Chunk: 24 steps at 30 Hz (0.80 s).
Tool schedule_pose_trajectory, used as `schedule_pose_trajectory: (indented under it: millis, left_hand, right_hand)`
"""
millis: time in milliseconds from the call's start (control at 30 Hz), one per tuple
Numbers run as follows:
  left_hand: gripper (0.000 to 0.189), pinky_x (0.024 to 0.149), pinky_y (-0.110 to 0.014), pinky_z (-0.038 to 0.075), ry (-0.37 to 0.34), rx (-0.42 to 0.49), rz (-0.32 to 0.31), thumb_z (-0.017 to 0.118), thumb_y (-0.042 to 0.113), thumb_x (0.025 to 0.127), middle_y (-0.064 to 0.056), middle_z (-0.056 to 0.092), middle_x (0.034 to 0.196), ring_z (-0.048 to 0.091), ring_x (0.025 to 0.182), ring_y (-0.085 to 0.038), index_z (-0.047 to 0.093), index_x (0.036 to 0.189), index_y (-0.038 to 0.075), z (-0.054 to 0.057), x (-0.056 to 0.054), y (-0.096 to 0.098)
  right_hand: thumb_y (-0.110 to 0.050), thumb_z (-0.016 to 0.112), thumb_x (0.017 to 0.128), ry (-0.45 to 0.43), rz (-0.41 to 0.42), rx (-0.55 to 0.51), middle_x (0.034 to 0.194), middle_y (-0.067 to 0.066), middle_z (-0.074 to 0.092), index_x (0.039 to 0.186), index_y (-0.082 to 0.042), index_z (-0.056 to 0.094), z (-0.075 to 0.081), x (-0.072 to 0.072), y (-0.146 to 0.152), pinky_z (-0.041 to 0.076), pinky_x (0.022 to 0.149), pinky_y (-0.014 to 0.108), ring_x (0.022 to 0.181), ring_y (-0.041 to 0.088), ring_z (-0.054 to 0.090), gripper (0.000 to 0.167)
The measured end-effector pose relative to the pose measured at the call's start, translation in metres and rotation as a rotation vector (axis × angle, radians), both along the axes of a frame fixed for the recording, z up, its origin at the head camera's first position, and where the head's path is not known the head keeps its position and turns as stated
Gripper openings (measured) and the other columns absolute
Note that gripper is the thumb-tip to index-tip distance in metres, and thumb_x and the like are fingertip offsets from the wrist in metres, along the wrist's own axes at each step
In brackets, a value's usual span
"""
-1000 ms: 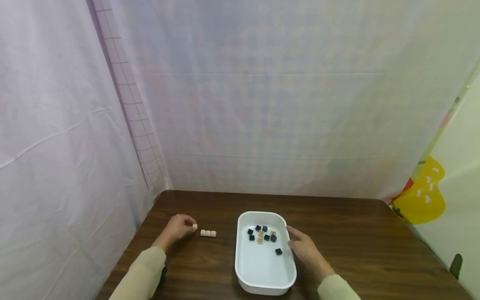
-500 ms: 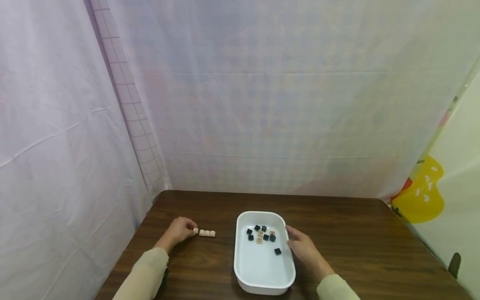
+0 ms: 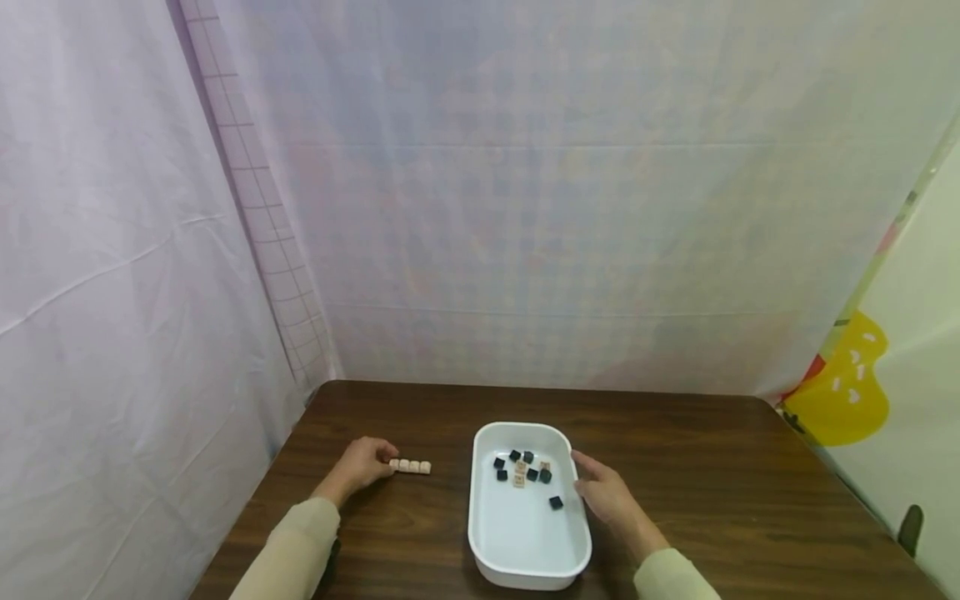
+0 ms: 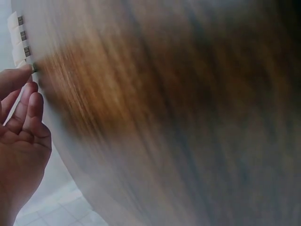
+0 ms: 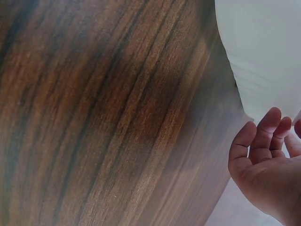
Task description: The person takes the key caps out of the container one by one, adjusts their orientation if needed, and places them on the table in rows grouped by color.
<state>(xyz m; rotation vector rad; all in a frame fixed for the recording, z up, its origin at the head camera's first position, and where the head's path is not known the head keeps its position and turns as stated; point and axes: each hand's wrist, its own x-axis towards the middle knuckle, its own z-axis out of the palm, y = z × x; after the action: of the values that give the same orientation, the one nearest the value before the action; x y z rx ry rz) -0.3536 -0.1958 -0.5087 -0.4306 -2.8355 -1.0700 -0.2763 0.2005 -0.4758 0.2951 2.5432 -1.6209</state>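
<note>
A short row of small cream cubes (image 3: 415,467) lies on the brown wooden table (image 3: 697,467), left of the white tray (image 3: 525,542). At the row's left end, my left hand (image 3: 362,463) pinches the last cube between thumb and fingertips. The left wrist view shows these cubes (image 4: 19,35) in line, with dark square marks on one side; the pinched cube is mostly hidden. My right hand (image 3: 611,498) holds the tray by its right side, its bent fingers (image 5: 265,129) against the outer wall in the right wrist view.
Several black cubes (image 3: 556,503) and a few beige ones (image 3: 519,481) lie loose in the tray, mostly toward its far end. Pale curtains (image 3: 525,250) hang behind the table and along its left side. A yellow pattern (image 3: 843,387) shows on the right curtain.
My left hand has lowered the pinched cube and brought it in line against the left end of the row. The right hand and the tray stay nearly in place.
</note>
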Motion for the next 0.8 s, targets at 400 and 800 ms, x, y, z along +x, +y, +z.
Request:
schedule_pose_trajectory:
  millis: [400, 800]
  left_hand:
    - [0.027, 0.072, -0.034, 0.047, 0.012, 0.036, -0.019, 0.077, -0.004, 0.069, -0.004, 0.063, 0.081, 0.055, 0.075, -0.015, 0.072, 0.095, 0.001, -0.0024, -0.0001, -0.0007]
    - [0.028, 0.07, -0.033, 0.048, -0.016, 0.073, -0.031, 0.072, -0.008, 0.07, -0.004, 0.064, 0.082, 0.057, 0.076, -0.015, 0.071, 0.097, -0.001, 0.001, 0.0035, -0.0046]
  right_hand:
    - [0.001, 0.044, 0.095, -0.032, -0.012, -0.042, 0.149, 0.034, 0.032, 0.149, 0.004, 0.037, 0.0014, 0.0018, -0.0022, 0.028, 0.104, 0.066, 0.137, 0.053, 0.029, 0.054]
    - [0.003, 0.042, 0.095, -0.008, -0.001, -0.065, 0.149, 0.035, 0.032, 0.148, 0.006, 0.037, 0.0001, 0.0024, -0.0028, 0.03, 0.104, 0.065, 0.136, 0.053, 0.031, 0.054]
